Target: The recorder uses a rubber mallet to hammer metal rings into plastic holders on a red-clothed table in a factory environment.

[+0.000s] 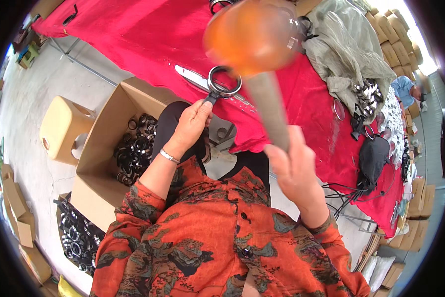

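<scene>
My left hand (190, 123) is closed round the short black handle of a round black-and-silver ring, which looks like a magnifying glass frame (224, 82). The ring lies at the edge of the red-covered table, over a pale metal strip (192, 77). Raised above the table, my right hand (297, 166) grips the handle of a mallet (269, 106). Its orange head is large and smeared by motion, and hides part of the cloth behind it. The mallet head is above and to the right of the ring, apart from it.
A cardboard box (96, 143) of black rings stands left of my legs, with a beige stool (64, 129) beyond it. More black parts (76, 245) fill a lower container. Grey-green cloth (338, 54), a black bag (373, 161) and loose lenses lie right. Another person (405, 91) is far right.
</scene>
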Tool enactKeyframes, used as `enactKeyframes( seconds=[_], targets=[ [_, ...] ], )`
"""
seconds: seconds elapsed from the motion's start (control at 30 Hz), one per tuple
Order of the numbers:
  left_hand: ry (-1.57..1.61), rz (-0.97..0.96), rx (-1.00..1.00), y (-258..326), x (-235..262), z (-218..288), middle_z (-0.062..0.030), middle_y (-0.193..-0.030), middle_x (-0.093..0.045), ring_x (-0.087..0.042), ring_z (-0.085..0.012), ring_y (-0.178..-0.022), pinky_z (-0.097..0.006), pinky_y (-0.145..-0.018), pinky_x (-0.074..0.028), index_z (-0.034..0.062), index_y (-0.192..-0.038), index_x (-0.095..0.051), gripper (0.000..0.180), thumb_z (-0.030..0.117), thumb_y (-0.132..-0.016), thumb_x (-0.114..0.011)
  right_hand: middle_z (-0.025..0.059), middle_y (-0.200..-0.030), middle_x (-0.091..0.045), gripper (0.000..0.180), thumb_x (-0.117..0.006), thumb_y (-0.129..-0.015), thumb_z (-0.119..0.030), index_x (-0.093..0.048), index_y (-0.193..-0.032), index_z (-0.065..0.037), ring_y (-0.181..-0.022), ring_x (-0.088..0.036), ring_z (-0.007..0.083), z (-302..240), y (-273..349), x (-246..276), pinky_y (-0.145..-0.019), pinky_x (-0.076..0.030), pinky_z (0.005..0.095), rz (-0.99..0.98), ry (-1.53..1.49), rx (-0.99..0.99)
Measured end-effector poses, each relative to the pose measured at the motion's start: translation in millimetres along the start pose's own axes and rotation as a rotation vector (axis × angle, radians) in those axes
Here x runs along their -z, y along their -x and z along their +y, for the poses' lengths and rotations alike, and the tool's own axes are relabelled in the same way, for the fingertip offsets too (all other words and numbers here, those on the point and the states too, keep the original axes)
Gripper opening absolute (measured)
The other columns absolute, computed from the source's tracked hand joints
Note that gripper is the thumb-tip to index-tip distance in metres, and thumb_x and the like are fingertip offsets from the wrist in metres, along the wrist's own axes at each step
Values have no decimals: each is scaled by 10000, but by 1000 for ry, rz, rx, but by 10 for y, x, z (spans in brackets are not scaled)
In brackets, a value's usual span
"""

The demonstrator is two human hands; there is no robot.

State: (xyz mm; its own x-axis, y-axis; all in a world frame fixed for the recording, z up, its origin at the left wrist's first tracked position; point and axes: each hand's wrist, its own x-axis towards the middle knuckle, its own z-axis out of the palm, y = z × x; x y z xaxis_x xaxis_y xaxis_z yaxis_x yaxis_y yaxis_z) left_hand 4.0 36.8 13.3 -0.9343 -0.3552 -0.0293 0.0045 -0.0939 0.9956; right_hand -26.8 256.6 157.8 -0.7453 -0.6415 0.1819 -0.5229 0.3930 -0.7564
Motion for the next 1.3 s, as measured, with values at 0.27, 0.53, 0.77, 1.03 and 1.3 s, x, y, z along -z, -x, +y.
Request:
enactKeyframes(
  seconds=[0.27, 0.53, 0.77, 1.03, 1.3],
  targets=[
    [-51, 23, 6, 10, 50, -43, 9, -689, -502, -483, -78, -636, -242, -606, -427, 30, -807, -523, 346, 329, -978, -486, 200, -679, -580, 326, -589, -924, -315, -515, -913, 3, -604, -579, 381, 18, -471, 105, -560, -446, 402, -279, 30, -259],
    [-98, 50, -93, 43, 32, -13, 21, -653, -509, -419, -49, -543, -204, -492, -336, 66, -802, -535, 365, 366, -987, -441, 266, -733, -590, 389, -548, -931, -361, -488, -934, 23, -686, -579, 460, 420, -571, -114, -615, -459, 463, -95, 324, -178],
    [-111, 48, -95, 45, 78, -59, 17, -658, -516, -432, -52, -541, -198, -494, -347, 73, -806, -537, 380, 390, -985, -429, 191, -656, -555, 337, -606, -910, -324, -516, -879, -1, -566, -545, 300, 198, -543, 328, -556, -441, 386, -38, 80, -233],
    [-53, -5, -14, 36, 57, -7, -5, -693, -492, -482, -92, -651, -250, -618, -421, 31, -814, -520, 344, 318, -994, -461, 20, -617, -494, 340, -518, -958, -387, -475, -915, -52, -458, -483, 102, 590, 3, 38, -398, -408, 266, -77, -435, -624],
    [-63, 30, -17, 68, 28, 4, 2, -695, -483, -474, -90, -646, -247, -613, -411, 45, -808, -507, 341, 323, -998, -456, 18, -631, -509, 338, -513, -953, -384, -511, -953, -45, -466, -481, 86, 463, 19, 184, -413, -400, 248, -2, -387, -433]
  ],
)
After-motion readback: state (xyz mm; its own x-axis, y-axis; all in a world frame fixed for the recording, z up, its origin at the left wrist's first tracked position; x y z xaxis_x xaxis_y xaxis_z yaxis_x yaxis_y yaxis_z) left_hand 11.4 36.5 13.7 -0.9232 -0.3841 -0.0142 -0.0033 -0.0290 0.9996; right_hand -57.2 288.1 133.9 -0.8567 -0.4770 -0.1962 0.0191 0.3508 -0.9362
